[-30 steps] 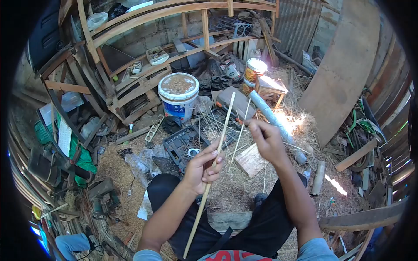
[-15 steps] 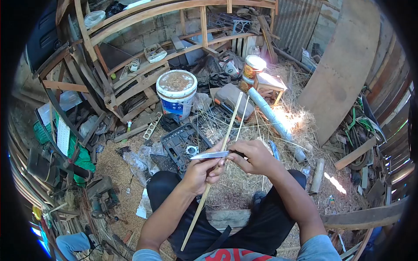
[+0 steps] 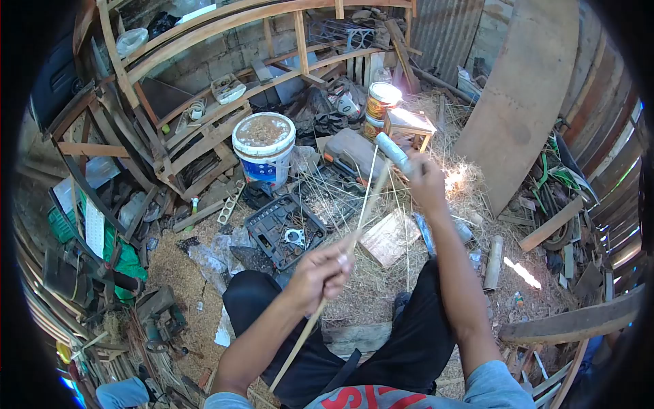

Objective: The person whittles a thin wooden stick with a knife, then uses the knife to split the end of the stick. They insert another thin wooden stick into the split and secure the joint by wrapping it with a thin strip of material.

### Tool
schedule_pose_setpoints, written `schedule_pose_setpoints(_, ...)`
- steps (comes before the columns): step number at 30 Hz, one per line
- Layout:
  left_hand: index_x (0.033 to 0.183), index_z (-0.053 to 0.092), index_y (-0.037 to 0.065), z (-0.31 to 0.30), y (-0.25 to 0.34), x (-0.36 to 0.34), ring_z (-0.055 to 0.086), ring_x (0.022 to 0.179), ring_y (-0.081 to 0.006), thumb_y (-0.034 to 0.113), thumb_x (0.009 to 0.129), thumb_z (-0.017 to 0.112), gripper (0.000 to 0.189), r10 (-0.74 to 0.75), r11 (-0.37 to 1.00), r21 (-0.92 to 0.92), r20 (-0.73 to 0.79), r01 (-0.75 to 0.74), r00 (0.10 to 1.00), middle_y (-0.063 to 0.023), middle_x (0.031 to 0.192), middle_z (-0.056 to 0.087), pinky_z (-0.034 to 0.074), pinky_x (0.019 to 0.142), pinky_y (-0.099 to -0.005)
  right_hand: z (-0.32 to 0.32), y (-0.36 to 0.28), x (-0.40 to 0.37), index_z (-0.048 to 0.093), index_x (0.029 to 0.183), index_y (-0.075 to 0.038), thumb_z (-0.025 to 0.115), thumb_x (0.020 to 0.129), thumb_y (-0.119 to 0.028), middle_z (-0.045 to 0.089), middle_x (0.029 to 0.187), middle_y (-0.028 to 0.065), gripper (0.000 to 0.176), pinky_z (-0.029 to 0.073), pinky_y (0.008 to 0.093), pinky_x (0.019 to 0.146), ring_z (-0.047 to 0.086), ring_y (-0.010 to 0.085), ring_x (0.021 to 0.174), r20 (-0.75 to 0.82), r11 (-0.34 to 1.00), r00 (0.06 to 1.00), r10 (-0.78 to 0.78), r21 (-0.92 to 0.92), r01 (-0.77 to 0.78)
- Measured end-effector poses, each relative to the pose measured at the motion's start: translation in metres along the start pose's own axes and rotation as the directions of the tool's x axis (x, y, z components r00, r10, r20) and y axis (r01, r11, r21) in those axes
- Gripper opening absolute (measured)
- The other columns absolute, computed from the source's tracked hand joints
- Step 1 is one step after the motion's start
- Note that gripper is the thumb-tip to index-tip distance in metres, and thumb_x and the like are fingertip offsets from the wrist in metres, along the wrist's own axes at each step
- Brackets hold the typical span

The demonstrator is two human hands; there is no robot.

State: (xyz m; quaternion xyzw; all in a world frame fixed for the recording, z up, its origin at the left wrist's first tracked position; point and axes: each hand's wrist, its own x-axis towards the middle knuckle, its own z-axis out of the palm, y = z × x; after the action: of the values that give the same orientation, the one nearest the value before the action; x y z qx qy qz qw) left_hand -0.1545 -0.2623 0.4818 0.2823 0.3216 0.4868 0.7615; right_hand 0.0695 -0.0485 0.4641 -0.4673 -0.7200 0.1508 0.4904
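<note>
My left hand (image 3: 317,276) is closed around a long, thin bamboo strip (image 3: 298,347). The strip slants from above my left thigh up toward the middle of the floor, its upper part blurred by motion. My right hand (image 3: 428,183) is out ahead, fingers curled, close to the strip's upper end and in front of a grey pipe (image 3: 393,151). Half a second earlier this hand held a knife; its blade is not clearly visible now, lost in blur or behind the fingers.
A white-and-blue bucket (image 3: 264,167) and an open tool case (image 3: 283,228) lie ahead on the left. Paint cans (image 3: 381,102) and a small wooden stool (image 3: 409,121) stand farther back. A flat board (image 3: 402,235) is on the straw-strewn floor. A large plank (image 3: 521,102) leans at the right.
My right hand has moved away from my left hand, forward and to the right along the strip. My left hand keeps its hold and has shifted slightly down. The view has turned a little.
</note>
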Motion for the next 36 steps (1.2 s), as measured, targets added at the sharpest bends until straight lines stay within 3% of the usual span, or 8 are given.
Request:
schedule_pose_setpoints(5, 0.149, 0.033, 0.009, -0.012, 0.005, 0.003, 0.033, 0.053, -0.0035, 0.005, 0.096, 0.046, 0.055, 0.082, 0.986, -0.146, 0.049, -0.075, 0.995, 0.0002, 0.082, 0.046, 0.023, 0.039, -0.0153, -0.007, -0.017, -0.019, 0.067, 0.09, 0.0, 0.052, 0.098, -0.028, 0.061, 0.069, 0.0114, 0.033, 0.044, 0.033, 0.059, 0.057, 0.0152, 0.064, 0.135, 0.972, 0.976, 0.171, 0.137, -0.189)
schedule_pose_setpoints(11, 0.149, 0.033, 0.009, -0.024, 0.012, 0.007, 0.036, 0.055, -0.0042, 0.004, 0.096, 0.047, 0.055, 0.098, 0.974, -0.194, -0.11, -0.119, 0.989, -0.0008, 0.085, 0.049, 0.024, 0.04, -0.0155, 0.022, -0.102, -0.078, 0.065, 0.088, -0.004, 0.066, 0.088, -0.017, 0.06, 0.065, 0.0115, 0.014, 0.045, 0.034, 0.05, 0.06, 0.0245, 0.054, 0.435, 0.899, 0.799, -0.416, 0.328, 0.289)
schedule_pose_setpoints(22, 0.148, 0.034, 0.005, -0.017, 0.006, 0.002, 0.036, 0.057, -0.0029, 0.004, 0.095, 0.052, 0.056, 0.105, 0.987, -0.113, -0.072, -0.113, 0.992, -0.0019, 0.088, 0.052, 0.025, 0.042, -0.0154, 0.021, -0.081, -0.068, 0.065, 0.087, -0.007, 0.067, 0.087, -0.025, 0.063, 0.07, 0.015, 0.018, 0.049, 0.0399, 0.054, 0.063, 0.0316, 0.061, 0.451, 0.898, 0.777, -0.439, 0.253, 0.361)
schedule_pose_setpoints(26, 0.148, 0.034, 0.006, -0.005, -0.005, -0.013, 0.036, 0.058, -0.003, 0.004, 0.097, 0.05, 0.054, 0.02, 0.999, -0.036, 0.056, -0.018, 0.998, -0.0016, 0.09, 0.05, 0.027, 0.043, -0.0153, 0.011, -0.011, -0.022, 0.065, 0.088, -0.003, 0.06, 0.093, -0.028, 0.064, 0.067, 0.0097, 0.026, 0.047, 0.0344, 0.054, 0.061, 0.0194, 0.059, 0.08, 0.984, 0.993, -0.086, 0.162, 0.072)
schedule_pose_setpoints(27, 0.149, 0.033, 0.006, 0.002, -0.008, -0.015, 0.036, 0.058, -0.003, 0.004, 0.098, 0.049, 0.053, -0.025, 1.0, -0.005, 0.08, 0.025, 0.996, -0.0013, 0.09, 0.05, 0.027, 0.043, -0.0151, -0.006, -0.013, -0.01, 0.065, 0.088, -0.001, 0.054, 0.098, -0.034, 0.058, 0.063, 0.0046, 0.036, 0.042, 0.0308, 0.051, 0.055, 0.0128, 0.057, 0.085, 0.973, 0.981, 0.175, 0.14, -0.186)
schedule_pose_setpoints(29, 0.149, 0.032, 0.006, 0.008, -0.006, -0.013, 0.034, 0.057, -0.0033, 0.002, 0.098, 0.045, 0.053, -0.028, 0.997, -0.064, 0.103, 0.034, 0.994, -0.0013, 0.09, 0.048, 0.026, 0.043, -0.0145, -0.012, 0.024, -0.004, 0.064, 0.085, 0.0, 0.05, 0.1, -0.039, 0.053, 0.061, 0.0007, 0.044, 0.038, 0.0287, 0.051, 0.049, 0.0103, 0.056, -0.034, 0.944, 0.967, 0.251, 0.23, -0.237)
schedule_pose_setpoints(32, 0.149, 0.033, 0.006, -0.012, -0.004, 0.0, 0.033, 0.056, -0.004, 0.002, 0.097, 0.041, 0.052, 0.041, 0.974, -0.223, 0.082, -0.021, 0.996, -0.002, 0.09, 0.045, 0.023, 0.041, -0.0144, -0.017, 0.006, -0.012, 0.062, 0.084, 0.001, 0.052, 0.099, -0.036, 0.053, 0.062, -0.0015, 0.042, 0.039, 0.0274, 0.053, 0.048, 0.0101, 0.058, 0.133, 0.742, 0.877, 0.461, 0.485, -0.463)
schedule_pose_setpoints(36, 0.15, 0.029, 0.01, -0.028, -0.001, 0.008, 0.035, 0.055, -0.0062, 0.008, 0.096, 0.041, 0.055, 0.041, 0.936, -0.352, 0.103, -0.002, 0.994, -0.0038, 0.089, 0.046, 0.023, 0.039, -0.0157, 0.019, -0.045, -0.051, 0.064, 0.086, -0.003, 0.06, 0.095, -0.032, 0.056, 0.06, 0.0031, 0.031, 0.042, 0.031, 0.05, 0.052, 0.0133, 0.052, 0.209, 0.909, 0.969, -0.133, 0.416, 0.035)
